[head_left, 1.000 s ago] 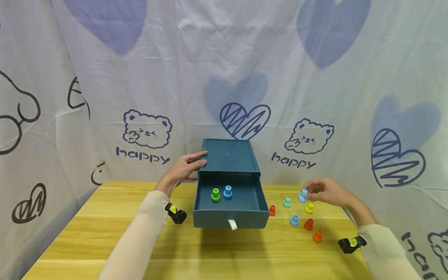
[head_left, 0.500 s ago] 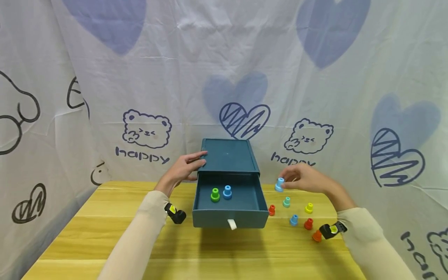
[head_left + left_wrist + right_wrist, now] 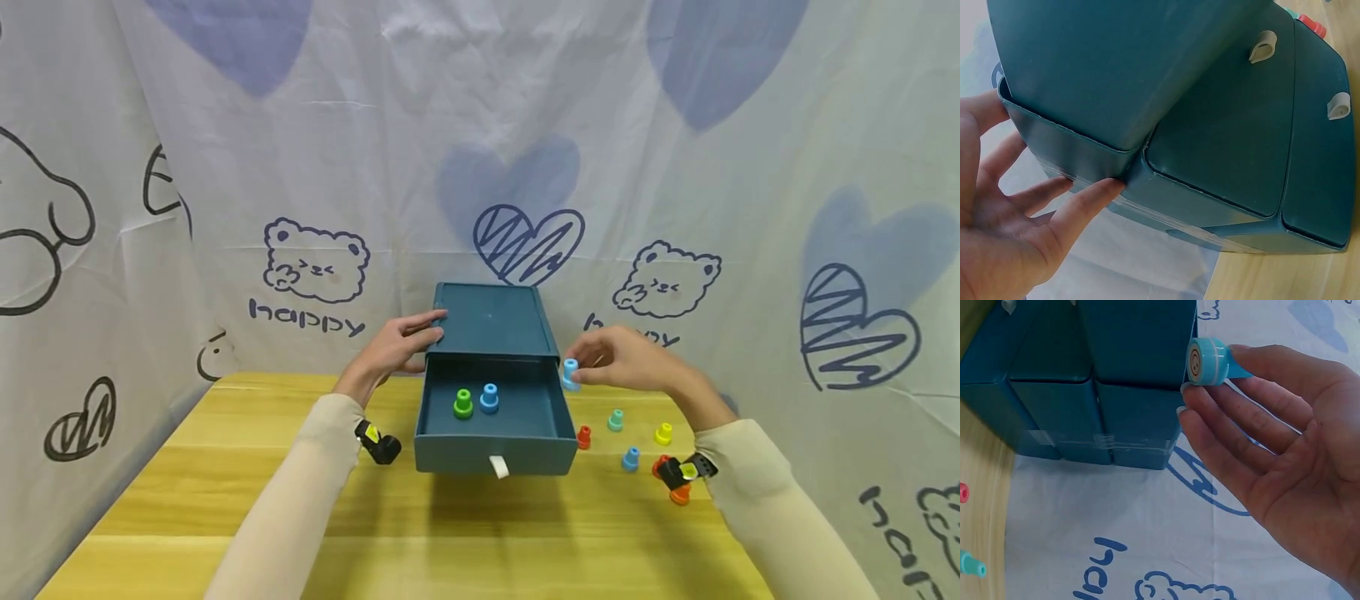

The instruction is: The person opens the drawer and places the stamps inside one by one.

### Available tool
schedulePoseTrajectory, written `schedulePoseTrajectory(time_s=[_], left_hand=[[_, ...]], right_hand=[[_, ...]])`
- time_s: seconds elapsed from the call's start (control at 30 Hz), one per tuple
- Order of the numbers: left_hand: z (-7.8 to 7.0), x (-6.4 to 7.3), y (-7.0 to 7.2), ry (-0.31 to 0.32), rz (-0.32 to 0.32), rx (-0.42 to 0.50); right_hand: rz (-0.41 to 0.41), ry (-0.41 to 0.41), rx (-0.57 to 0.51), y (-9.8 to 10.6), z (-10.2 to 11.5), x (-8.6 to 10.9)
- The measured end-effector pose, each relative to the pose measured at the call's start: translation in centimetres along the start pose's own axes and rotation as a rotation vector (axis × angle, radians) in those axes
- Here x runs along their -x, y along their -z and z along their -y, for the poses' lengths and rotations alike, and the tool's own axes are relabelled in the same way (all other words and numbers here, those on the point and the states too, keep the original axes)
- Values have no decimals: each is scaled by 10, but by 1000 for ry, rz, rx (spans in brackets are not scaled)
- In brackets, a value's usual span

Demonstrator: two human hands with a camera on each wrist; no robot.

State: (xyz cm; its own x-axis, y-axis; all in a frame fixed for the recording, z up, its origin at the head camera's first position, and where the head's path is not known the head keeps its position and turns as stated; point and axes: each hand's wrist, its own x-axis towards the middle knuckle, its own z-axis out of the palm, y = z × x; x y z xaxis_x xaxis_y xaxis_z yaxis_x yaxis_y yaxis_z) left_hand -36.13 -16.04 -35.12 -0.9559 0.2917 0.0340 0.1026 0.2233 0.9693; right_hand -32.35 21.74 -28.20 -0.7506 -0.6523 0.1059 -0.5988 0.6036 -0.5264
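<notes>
My right hand (image 3: 626,358) pinches a light blue toy stamp (image 3: 571,375) between thumb and fingertips, just right of the dark teal drawer cabinet (image 3: 491,321). In the right wrist view, a round face mark shows on the stamp's base (image 3: 1195,362). The cabinet's top drawer (image 3: 528,412) is pulled out. Inside it stand a green stamp (image 3: 463,405) and a blue stamp (image 3: 490,399). My left hand (image 3: 386,350) rests against the cabinet's left side. Its fingers (image 3: 1088,203) are extended in the left wrist view.
Right of the cabinet, several stamps stand on the wooden table (image 3: 225,467): red (image 3: 583,437), mint (image 3: 616,420), yellow (image 3: 663,433), blue (image 3: 631,459) and orange (image 3: 680,495). Another red one is partly behind the right wrist camera (image 3: 675,473). A printed cloth (image 3: 420,167) hangs behind.
My right hand has lifted the light blue stamp and carried it left to the cabinet's side. My left hand keeps its place. The head view has tipped slightly downward.
</notes>
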Motion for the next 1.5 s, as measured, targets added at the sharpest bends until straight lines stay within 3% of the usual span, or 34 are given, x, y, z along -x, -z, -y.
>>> schedulePoseTrajectory(time_s=[0.17, 0.37, 0.73, 1.07, 1.5], left_hand=[[-3, -2, 1, -8, 0, 10], [-2, 1, 0, -1, -11, 4], [1, 2, 0, -19, 1, 2], [1, 1, 0, -19, 2, -15], [-1, 2, -2, -6, -1, -3]], right_hand=[[-25, -18, -8, 2, 7, -3], [26, -69, -19, -3, 20, -11], [119, 39, 21, -17, 33, -31], [204, 9, 84, -24, 37, -40], [259, 47, 134, -32, 39, -46]])
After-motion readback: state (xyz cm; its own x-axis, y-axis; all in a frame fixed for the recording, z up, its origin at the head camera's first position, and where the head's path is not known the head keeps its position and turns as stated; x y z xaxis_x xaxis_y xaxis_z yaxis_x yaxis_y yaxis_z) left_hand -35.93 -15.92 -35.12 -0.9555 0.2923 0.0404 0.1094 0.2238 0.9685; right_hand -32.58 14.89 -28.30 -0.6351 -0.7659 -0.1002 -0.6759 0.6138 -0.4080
